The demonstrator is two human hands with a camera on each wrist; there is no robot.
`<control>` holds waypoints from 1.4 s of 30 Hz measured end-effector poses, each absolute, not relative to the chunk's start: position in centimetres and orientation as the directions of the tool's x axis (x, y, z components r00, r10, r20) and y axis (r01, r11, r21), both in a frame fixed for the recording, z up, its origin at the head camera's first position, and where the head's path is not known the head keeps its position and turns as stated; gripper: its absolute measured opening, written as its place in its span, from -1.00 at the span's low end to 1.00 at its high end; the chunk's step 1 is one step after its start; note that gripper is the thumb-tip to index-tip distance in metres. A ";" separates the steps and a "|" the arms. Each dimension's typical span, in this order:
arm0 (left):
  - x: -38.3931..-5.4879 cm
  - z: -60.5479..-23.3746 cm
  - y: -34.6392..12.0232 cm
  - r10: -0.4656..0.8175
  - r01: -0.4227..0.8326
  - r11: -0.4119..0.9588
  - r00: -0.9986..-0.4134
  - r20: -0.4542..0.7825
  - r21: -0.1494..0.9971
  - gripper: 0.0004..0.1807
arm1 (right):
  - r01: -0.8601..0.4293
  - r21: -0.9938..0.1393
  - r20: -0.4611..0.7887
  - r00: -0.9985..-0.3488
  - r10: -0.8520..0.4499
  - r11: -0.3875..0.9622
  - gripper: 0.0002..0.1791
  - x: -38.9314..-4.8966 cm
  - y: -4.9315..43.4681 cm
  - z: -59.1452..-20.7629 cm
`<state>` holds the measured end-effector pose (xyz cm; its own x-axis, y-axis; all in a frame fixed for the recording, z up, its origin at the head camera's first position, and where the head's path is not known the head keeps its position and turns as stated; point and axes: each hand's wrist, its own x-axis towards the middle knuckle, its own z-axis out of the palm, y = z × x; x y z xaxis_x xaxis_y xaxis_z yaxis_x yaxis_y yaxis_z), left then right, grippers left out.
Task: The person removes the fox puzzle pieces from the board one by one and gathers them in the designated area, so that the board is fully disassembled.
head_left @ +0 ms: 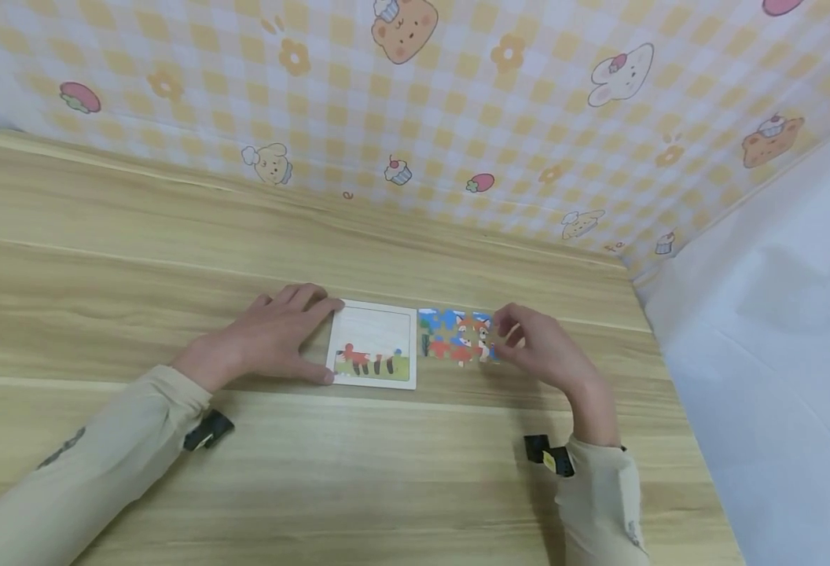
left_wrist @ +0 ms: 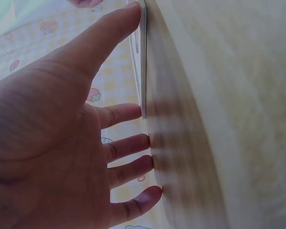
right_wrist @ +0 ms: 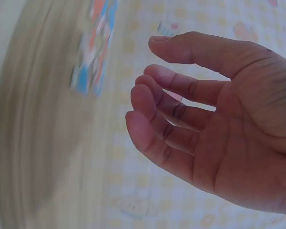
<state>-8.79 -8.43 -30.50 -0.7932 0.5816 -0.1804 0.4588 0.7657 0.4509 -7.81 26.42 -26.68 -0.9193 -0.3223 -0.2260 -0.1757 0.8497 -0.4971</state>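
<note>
A square puzzle board (head_left: 373,309) with a pale rim lies on the table, its lower part filled with pieces of red, striped legs and green grass. My left hand (head_left: 266,338) spans its left side, the index fingertip at the upper corner and the thumb (left_wrist: 119,24) at the lower one; the other fingertips rest on the table. Beside the board's right edge lie several jigsaw pieces (head_left: 443,334), arranged as a fox's head on blue. My right hand (head_left: 538,342) hovers at their right end, fingers loosely curved and nothing between thumb and fingertips (right_wrist: 138,129).
Light wood-grain table (head_left: 358,464) stretches around the puzzle. Behind it rises a yellow-and-white checked cloth (head_left: 443,102) with cartoon prints. White sheeting (head_left: 762,314) lies beyond the table's right edge. Black wrist devices (head_left: 208,431) sit at both sleeves.
</note>
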 end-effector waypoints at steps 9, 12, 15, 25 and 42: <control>-8.9 -30.6 -8.4 0.578 0.460 0.769 -0.797 -0.176 0.444 0.06 | -0.282 -0.534 -0.221 -0.863 -0.454 0.797 -0.67 -8.3 20.8 -25.8; -8.9 -30.6 -8.4 0.578 0.462 0.768 -0.798 -0.171 0.444 0.06 | -0.328 -0.515 -0.217 -0.844 -0.490 0.792 -0.66 -8.5 18.8 -25.5; -8.9 -30.6 -8.3 0.580 0.464 0.766 -0.797 -0.167 0.446 0.06 | -0.377 -0.480 -0.219 -0.823 -0.525 0.792 -0.68 -8.6 16.9 -25.4; -8.8 -30.5 -8.3 0.583 0.466 0.763 -0.795 -0.166 0.448 0.03 | -0.430 -0.375 -0.365 -0.746 -0.557 0.821 -0.70 -8.8 11.8 -26.9; -8.7 -30.5 -8.4 0.595 0.492 0.750 -0.794 -0.125 0.441 0.01 | -0.400 -0.326 -0.409 -0.757 -0.509 0.857 -0.88 -8.0 10.4 -28.1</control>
<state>-8.68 -8.36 -30.46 -0.7940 0.5948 -0.1255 0.4923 0.7502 0.4414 -7.97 10.37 -28.06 -0.7573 -0.5090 -0.4091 -0.3999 0.8568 -0.3257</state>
